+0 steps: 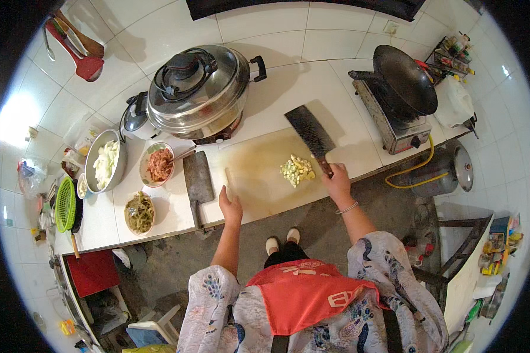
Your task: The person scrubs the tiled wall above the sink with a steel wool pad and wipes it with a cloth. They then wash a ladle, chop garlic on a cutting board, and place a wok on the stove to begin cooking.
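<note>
My right hand is closed round the wooden handle of a broad dark cleaver, its blade raised over the far right of the cutting board. A small heap of chopped pale yellow-green pieces lies on the board just left of that hand. My left hand is at the board's left edge, fingers stretched out, with nothing seen in it. Beside it, to the left, a second cleaver lies flat on the counter, handle toward me.
Left on the counter stand a bowl of minced meat, a bowl of green strips, a metal basin of pale pieces and a green basket. Behind is a lidded electric pot. At right, a wok rests on a gas stove.
</note>
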A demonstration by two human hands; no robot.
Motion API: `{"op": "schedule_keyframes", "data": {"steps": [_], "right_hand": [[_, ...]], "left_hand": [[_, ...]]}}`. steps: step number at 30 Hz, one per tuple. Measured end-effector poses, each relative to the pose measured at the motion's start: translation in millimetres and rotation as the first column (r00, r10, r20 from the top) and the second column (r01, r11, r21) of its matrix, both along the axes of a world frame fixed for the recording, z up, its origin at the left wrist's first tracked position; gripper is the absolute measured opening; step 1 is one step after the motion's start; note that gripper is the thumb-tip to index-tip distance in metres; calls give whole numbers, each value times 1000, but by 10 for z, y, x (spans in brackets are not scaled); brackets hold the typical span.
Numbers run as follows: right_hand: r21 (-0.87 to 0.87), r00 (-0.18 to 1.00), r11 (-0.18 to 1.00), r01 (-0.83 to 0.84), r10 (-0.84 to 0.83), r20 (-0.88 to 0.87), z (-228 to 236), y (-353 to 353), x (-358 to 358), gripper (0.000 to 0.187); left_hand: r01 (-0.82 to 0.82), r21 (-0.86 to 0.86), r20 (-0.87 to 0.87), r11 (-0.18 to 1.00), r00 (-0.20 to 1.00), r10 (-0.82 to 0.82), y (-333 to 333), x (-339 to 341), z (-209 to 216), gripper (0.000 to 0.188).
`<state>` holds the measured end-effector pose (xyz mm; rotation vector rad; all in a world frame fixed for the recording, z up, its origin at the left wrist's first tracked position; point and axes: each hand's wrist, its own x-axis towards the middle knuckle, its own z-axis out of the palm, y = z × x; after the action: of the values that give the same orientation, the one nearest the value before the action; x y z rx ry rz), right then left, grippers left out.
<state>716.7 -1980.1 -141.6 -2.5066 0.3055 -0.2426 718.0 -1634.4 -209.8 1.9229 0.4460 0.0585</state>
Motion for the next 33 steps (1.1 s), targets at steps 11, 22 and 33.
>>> {"op": "schedule_keyframes", "data": {"steps": [11, 22, 33], "right_hand": [[75, 1000, 997, 3, -4, 10, 2, -254, -148, 20], [-207, 993, 976, -70, 49, -105, 117, -595, 219, 32], [-120, 956, 948, -294, 293, -25, -467, -709, 336, 39]], "left_hand": [[104, 392, 255, 914, 942, -216, -209, -279, 314, 54], [291, 464, 179, 837, 894, -410, -1118, -111, 127, 52], [60, 495, 220, 867, 956, -192, -1415, -256, -28, 47]]}}
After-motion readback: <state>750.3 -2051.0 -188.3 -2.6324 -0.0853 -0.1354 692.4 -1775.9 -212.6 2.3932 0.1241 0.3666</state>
